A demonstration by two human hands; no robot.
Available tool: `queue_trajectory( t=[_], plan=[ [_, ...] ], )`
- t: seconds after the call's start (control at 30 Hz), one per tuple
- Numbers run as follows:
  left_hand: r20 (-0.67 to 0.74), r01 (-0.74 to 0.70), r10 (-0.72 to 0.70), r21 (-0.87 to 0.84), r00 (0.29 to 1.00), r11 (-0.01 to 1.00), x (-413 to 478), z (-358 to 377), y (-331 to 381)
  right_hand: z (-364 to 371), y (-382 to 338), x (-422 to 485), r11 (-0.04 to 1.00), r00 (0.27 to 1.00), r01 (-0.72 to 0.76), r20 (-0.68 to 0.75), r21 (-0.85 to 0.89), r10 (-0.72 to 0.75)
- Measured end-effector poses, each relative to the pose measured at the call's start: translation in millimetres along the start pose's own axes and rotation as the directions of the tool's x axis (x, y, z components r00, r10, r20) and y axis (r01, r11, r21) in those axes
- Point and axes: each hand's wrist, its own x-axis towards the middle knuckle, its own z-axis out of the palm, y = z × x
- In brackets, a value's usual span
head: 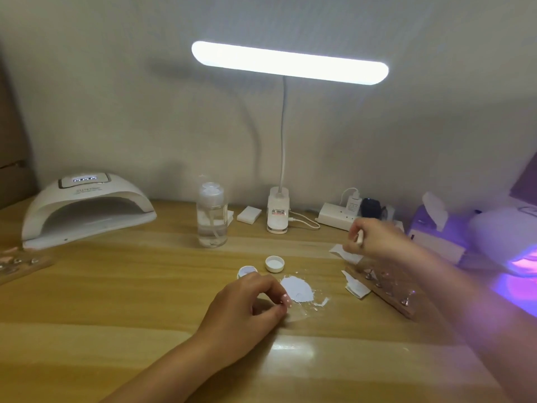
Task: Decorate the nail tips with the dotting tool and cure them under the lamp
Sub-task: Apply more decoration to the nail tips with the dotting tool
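My left hand (250,301) rests on the wooden table (116,286) and pinches a small pink nail tip (286,299) beside a pile of white powder (297,287). My right hand (374,239) is raised over the right side, blurred, and grips a thin white tool (360,237). Below it lies a wooden stand (386,289) with several metal pegs. A white curing lamp (87,207) sits at the far left, its display lit. At the right edge a second lamp (520,257) glows purple.
A clear pump bottle (212,213) stands mid-table before the lit desk lamp (289,62). A small open jar (247,271) and its white lid (274,263) lie by the powder. Paper wipes (347,253), a power strip (337,218) and another wooden stand (20,264) are around.
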Motion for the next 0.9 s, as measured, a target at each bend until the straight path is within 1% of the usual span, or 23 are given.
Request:
queue_trajectory(
  t=[0.1, 0.17, 0.23, 0.3, 0.37, 0.4, 0.47, 0.57, 0.63, 0.7, 0.77, 0.83, 0.9],
  plan=[
    [0.002, 0.003, -0.003, 0.008, 1.0, 1.0, 0.5, 0.1, -1.1, 14.6, 1.9, 12.5, 0.996, 0.999, 0.008, 0.035, -0.088, -0.005],
    [0.007, 0.007, -0.007, 0.004, 1.0, 1.0, 0.9, -0.1, -2.2, 20.0, 4.9, 17.7, 0.995, 0.999, 0.035, 0.026, -0.097, -0.033],
    [0.01, 0.007, -0.007, -0.012, 1.0, 1.0, 0.6, -0.4, -1.9, 22.1, 7.5, 18.5, 0.995, 0.997, 0.067, -0.03, -0.08, -0.069],
    [0.011, 0.009, -0.008, -0.022, 1.0, 1.0, 0.2, -0.9, -1.5, 21.5, 8.0, 15.6, 0.996, 0.982, 0.091, -0.166, 0.011, -0.088],
    [0.011, 0.014, -0.014, -0.021, 1.0, 1.0, -0.5, -1.3, -1.2, 16.9, 2.4, 4.7, 0.98, 0.945, 0.142, -0.314, 0.142, -0.092],
    [0.012, 0.016, -0.016, -0.015, 1.0, 1.0, -0.5, -1.2, -1.0, 13.6, -2.7, -3.9, 0.963, 0.925, 0.181, -0.368, 0.2, -0.098],
    [0.017, 0.015, -0.015, 0.002, 1.0, 1.0, -1.3, -1.8, -0.8, 8.4, -14.9, -27.6, 0.909, 0.897, 0.272, -0.426, 0.317, -0.12],
    [0.032, 0.003, -0.005, 0.042, 0.999, 0.999, -1.6, -2.9, 0.1, 15.3, -30.7, -77.4, 0.795, 0.897, 0.35, -0.421, 0.495, -0.134],
    [0.039, -0.002, -0.001, 0.068, 0.999, 0.998, -1.1, -3.2, 0.6, 28.6, -39.8, -109.2, 0.733, 0.915, 0.349, -0.38, 0.584, -0.133],
    [0.04, -0.011, 0.008, 0.084, 0.999, 0.996, -1.9, -3.0, 1.0, 43.1, -46.7, -130.3, 0.695, 0.926, 0.346, -0.347, 0.63, -0.147],
    [0.047, -0.023, 0.019, 0.091, 0.999, 0.996, -2.3, -3.4, 0.9, 53.8, -52.1, -138.8, 0.682, 0.918, 0.377, -0.352, 0.627, -0.184],
    [0.051, -0.034, 0.029, 0.098, 0.998, 0.995, -2.8, -3.5, 0.9, 58.8, -53.8, -140.6, 0.701, 0.895, 0.422, -0.389, 0.575, -0.22],
    [0.051, -0.04, 0.035, 0.101, 0.998, 0.994, -2.3, -3.8, 1.0, 61.0, -54.3, -140.5, 0.697, 0.882, 0.452, -0.398, 0.557, -0.253]
  ],
)
